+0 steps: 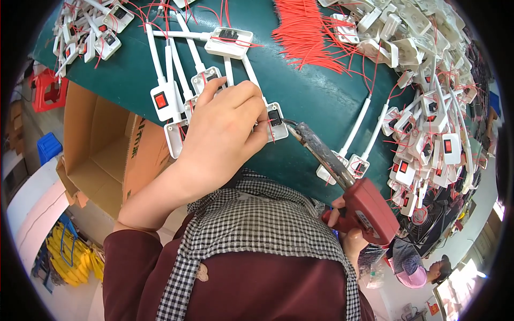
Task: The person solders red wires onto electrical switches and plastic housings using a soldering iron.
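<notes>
My left hand point(230, 117) is curled over a cluster of white switch housings, thumb and fingertips pinched together beside an open housing point(278, 134) with a black switch in it. Whatever the fingertips grip is hidden. My right hand point(350, 238) is wrapped around the handle of a red soldering gun point(369, 211). Its long dark barrel slants up and left, and the bent tip reaches the black switch by my left fingertips. Around the left hand lie white stems with housings, one showing a red rocker switch point(160, 100), another open housing point(229, 41) above.
A bundle of red wires point(308, 32) lies across the green tabletop point(300, 88). White housings point(417, 24) are heaped at the upper right, finished-looking switch pieces point(450, 147) below them. At left stand a cardboard box point(96, 155) and red stool point(48, 91). A person point(415, 265) is at the lower right.
</notes>
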Action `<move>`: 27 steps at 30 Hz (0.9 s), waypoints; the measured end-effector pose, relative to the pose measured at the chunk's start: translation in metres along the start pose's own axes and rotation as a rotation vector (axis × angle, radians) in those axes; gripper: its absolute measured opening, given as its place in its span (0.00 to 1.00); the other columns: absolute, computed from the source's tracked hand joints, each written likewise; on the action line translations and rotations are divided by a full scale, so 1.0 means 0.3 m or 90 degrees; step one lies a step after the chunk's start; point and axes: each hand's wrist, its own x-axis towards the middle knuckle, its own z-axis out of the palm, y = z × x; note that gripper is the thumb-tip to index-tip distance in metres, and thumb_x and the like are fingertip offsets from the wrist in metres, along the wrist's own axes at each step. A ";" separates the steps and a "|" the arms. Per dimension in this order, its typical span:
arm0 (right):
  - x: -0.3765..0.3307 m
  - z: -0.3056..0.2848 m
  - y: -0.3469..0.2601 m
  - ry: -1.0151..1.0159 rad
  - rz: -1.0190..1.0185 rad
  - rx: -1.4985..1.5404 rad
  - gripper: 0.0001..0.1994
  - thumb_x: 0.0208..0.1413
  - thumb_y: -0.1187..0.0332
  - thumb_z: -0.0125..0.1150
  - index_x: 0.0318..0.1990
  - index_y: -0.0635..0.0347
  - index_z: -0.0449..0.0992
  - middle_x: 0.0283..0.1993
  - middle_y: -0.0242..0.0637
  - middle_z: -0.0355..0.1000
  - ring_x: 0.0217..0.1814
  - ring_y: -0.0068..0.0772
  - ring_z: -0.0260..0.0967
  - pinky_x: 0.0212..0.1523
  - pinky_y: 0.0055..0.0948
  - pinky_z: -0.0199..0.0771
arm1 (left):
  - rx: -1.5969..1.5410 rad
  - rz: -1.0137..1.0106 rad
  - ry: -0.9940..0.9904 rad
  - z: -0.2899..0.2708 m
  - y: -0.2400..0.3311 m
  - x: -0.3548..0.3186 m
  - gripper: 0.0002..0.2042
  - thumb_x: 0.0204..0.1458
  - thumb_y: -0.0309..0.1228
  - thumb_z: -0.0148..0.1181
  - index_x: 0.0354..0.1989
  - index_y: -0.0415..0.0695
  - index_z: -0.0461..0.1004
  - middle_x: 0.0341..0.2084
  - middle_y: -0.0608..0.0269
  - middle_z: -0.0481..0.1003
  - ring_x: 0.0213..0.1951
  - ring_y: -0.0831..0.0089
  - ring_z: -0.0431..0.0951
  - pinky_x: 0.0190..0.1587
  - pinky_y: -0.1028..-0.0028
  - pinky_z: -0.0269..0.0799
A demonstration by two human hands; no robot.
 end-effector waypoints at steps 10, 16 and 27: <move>0.023 0.011 -0.002 -0.013 0.028 -0.015 0.44 0.34 0.44 0.70 0.51 0.74 0.62 0.31 0.40 0.70 0.25 0.23 0.67 0.24 0.18 0.66 | 0.010 0.003 -0.016 -0.004 -0.001 -0.001 0.07 0.38 0.21 0.57 0.25 0.44 0.66 0.28 0.67 0.67 0.33 0.68 0.70 0.53 0.63 0.56; 0.005 -0.010 0.028 0.010 -0.006 -0.047 0.45 0.35 0.44 0.69 0.53 0.74 0.61 0.30 0.40 0.70 0.23 0.25 0.67 0.23 0.19 0.67 | 0.011 0.009 -0.013 0.000 -0.002 0.003 0.07 0.38 0.21 0.58 0.25 0.44 0.67 0.28 0.68 0.67 0.33 0.69 0.70 0.54 0.61 0.55; -0.002 -0.007 0.009 -0.004 0.009 -0.014 0.47 0.36 0.45 0.69 0.55 0.76 0.56 0.40 0.49 0.69 0.25 0.28 0.68 0.26 0.23 0.66 | 0.025 0.006 -0.017 0.002 0.002 0.000 0.06 0.39 0.22 0.58 0.25 0.45 0.68 0.28 0.68 0.67 0.33 0.69 0.70 0.55 0.59 0.55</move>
